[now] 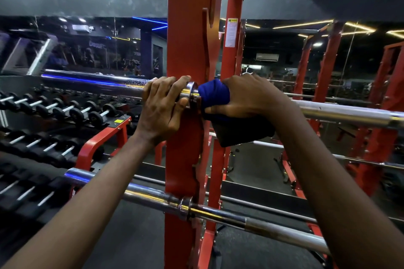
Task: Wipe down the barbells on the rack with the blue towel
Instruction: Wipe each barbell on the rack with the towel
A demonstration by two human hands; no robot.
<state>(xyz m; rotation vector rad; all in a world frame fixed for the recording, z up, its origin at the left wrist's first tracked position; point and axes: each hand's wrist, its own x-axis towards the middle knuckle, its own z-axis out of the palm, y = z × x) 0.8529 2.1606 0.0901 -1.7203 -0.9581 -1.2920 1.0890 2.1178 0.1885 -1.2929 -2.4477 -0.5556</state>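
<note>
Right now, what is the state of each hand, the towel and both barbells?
upper barbell, lying level across the red rack.
lower barbell, on the rack, untouched.
blue towel, wrapped round the shaft, one end hanging.
left hand, grips the upper barbell's sleeve.
right hand, holds the blue towel around the shaft.

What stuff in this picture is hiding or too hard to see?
All in the head view:
- The part of the top barbell beside the red post: covered by the blue towel and the right hand.
- That barbell's right end: cut off by the picture's edge.
- The words on the warning sticker: too small to read.
- The dumbbells at the lower left: blurred, so no numbers can be read.
</note>
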